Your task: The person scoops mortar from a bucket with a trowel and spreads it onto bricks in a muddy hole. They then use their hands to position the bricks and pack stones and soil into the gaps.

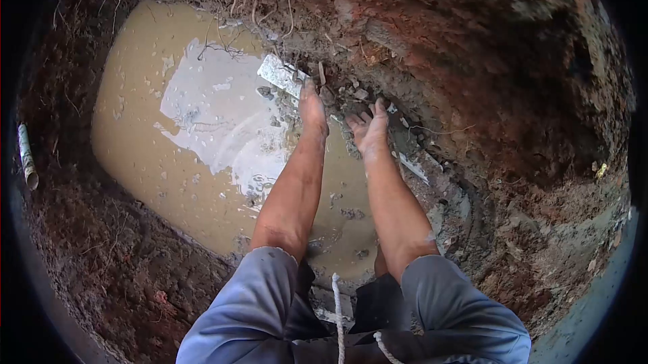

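My left hand reaches to the rubble at the pit's edge, its fingers stretched out beside the near end of a white, speckled slab; whether they touch it is unclear. My right hand is muddy and open, palm turned inward, fingers apart, over wet stones and mud. A gap separates the two hands, and nothing is visibly held in the right one. The slab lies tilted between the muddy bank and the brown water.
Earth walls with thin roots surround the water-filled pit. A whitish pipe sticks out at the far left. Another white piece lies in the mud right of my right forearm. Light cords hang at the bottom centre.
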`<state>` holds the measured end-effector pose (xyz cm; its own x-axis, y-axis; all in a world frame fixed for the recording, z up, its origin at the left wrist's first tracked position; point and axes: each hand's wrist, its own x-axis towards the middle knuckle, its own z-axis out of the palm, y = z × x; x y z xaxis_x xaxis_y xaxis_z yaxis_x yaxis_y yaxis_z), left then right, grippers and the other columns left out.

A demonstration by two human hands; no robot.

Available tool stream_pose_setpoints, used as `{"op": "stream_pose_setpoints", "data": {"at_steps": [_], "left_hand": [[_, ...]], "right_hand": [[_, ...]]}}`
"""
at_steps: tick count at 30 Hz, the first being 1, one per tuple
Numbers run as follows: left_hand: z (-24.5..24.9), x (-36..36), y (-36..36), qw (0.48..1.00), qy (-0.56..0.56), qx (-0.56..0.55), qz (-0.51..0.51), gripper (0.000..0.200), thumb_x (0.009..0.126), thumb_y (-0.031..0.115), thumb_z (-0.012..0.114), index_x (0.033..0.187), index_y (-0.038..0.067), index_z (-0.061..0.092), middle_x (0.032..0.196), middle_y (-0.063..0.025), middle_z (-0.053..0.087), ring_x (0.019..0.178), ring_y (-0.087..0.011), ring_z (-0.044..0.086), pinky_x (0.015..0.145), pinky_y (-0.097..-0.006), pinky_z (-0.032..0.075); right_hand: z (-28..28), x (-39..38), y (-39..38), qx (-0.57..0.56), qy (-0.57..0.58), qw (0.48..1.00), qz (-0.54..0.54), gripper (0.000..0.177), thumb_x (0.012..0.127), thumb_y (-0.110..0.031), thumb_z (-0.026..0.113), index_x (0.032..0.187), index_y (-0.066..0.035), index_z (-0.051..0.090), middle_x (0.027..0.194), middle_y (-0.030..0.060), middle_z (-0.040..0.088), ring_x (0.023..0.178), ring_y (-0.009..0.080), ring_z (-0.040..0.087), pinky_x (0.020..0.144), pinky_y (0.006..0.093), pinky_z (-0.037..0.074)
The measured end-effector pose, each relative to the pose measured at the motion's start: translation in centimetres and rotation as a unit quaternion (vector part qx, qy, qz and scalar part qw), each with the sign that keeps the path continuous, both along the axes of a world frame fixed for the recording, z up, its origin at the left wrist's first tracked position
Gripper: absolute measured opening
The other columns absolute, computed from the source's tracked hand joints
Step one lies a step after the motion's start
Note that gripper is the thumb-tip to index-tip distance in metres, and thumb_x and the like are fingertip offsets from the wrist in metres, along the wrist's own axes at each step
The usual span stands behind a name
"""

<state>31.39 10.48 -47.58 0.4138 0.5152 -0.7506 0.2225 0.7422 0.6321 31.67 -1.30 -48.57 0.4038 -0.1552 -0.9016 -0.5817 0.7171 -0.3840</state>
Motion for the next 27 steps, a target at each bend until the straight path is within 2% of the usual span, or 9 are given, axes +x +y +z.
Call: {"op": "stream_pose_setpoints", "data": {"at_steps": [2,3,4,5,8,11,14,20,27], "left_hand": [[-4.0,-3.7,0.7,0.996,0.030,0.086,-0.014,0.057,0.097,0.037,0.045,0.139,-0.002,0.043,0.140,-0.0150,0.049,0.130,-0.0263,0.043,0.108,-0.0355,0.031],[-7.8,-5.6,0.9,0.998,0.016,0.052,-0.039,0.068,0.096,0.048,0.040,0.146,0.003,0.031,0.151,-0.0127,0.032,0.137,-0.0298,0.033,0.113,-0.0453,0.020],[-10.1,-6.9,0.4,0.998,0.026,0.036,-0.051,0.067,0.096,0.049,0.039,0.146,0.005,0.031,0.151,-0.0119,0.032,0.137,-0.0294,0.033,0.112,-0.0470,0.020],[-12.0,-8.0,-0.3,0.997,0.036,0.020,-0.066,0.067,0.097,0.050,0.038,0.147,0.006,0.031,0.152,-0.0110,0.032,0.137,-0.0290,0.033,0.112,-0.0488,0.020],[-9.9,-9.6,-1.1,0.997,0.048,-0.051,-0.038,0.064,0.096,0.054,0.034,0.148,0.016,0.031,0.151,-0.0078,0.033,0.137,-0.0263,0.034,0.109,-0.0517,0.021],[-8.6,-11.3,0.2,0.992,0.085,-0.090,0.022,0.062,0.096,0.056,0.034,0.146,0.019,0.035,0.148,-0.0045,0.038,0.131,-0.0222,0.039,0.105,-0.0475,0.027],[-8.7,-13.2,1.5,0.992,0.101,-0.073,-0.001,0.059,0.096,0.054,0.037,0.145,0.021,0.037,0.144,-0.0039,0.042,0.124,-0.0198,0.045,0.100,-0.0446,0.032],[-8.0,-13.3,1.3,0.994,0.057,-0.089,-0.013,0.060,0.096,0.051,0.038,0.147,0.018,0.034,0.145,-0.0082,0.041,0.124,-0.0222,0.046,0.098,-0.0438,0.035],[-8.5,-11.2,-4.6,0.985,0.073,-0.131,-0.085,0.061,0.097,0.045,0.039,0.147,0.010,0.032,0.144,-0.0106,0.042,0.126,-0.0248,0.047,0.100,-0.0451,0.035]], "right_hand": [[-1.6,-3.1,-1.5,-0.094,-0.075,0.983,0.137,0.068,0.089,-0.041,0.064,0.141,-0.005,0.038,0.140,0.0171,0.045,0.128,0.0321,0.044,0.107,0.0468,0.034],[-2.2,-4.2,-2.4,-0.136,-0.115,0.956,0.232,0.065,0.091,-0.035,0.063,0.141,-0.003,0.038,0.142,0.0178,0.042,0.131,0.0300,0.042,0.107,0.0424,0.035],[-2.7,-5.3,-3.1,-0.175,-0.152,0.917,0.324,0.062,0.092,-0.030,0.062,0.141,-0.001,0.038,0.144,0.0186,0.040,0.133,0.0279,0.040,0.108,0.0380,0.035],[-1.8,-5.9,-2.8,-0.300,-0.225,0.795,0.476,0.050,0.093,-0.017,0.059,0.138,-0.004,0.043,0.146,0.0162,0.039,0.131,0.0284,0.043,0.108,0.0347,0.036],[-1.4,-5.3,-1.3,-0.400,-0.365,0.451,0.709,0.052,0.092,-0.019,0.057,0.141,-0.012,0.042,0.151,0.0128,0.032,0.136,0.0306,0.036,0.111,0.0391,0.033],[-3.2,-3.5,1.5,-0.448,-0.457,0.173,0.748,0.058,0.091,-0.024,0.057,0.145,-0.019,0.036,0.153,0.0113,0.027,0.140,0.0347,0.027,0.113,0.0445,0.027],[-5.3,-0.5,3.1,-0.446,-0.482,0.026,0.753,0.059,0.093,-0.031,0.053,0.148,-0.023,0.031,0.157,0.0115,0.017,0.143,0.0337,0.017,0.115,0.0458,0.021],[-5.2,3.6,-1.1,-0.549,-0.246,0.231,0.765,0.055,0.098,-0.036,0.044,0.148,-0.018,0.030,0.156,0.0132,0.021,0.140,0.0362,0.026,0.115,0.0452,0.023],[-4.7,-0.9,-9.7,-0.500,-0.305,0.379,0.716,0.053,0.099,-0.040,0.037,0.136,-0.003,0.047,0.145,0.0206,0.038,0.132,0.0385,0.037,0.110,0.0458,0.030]]}}
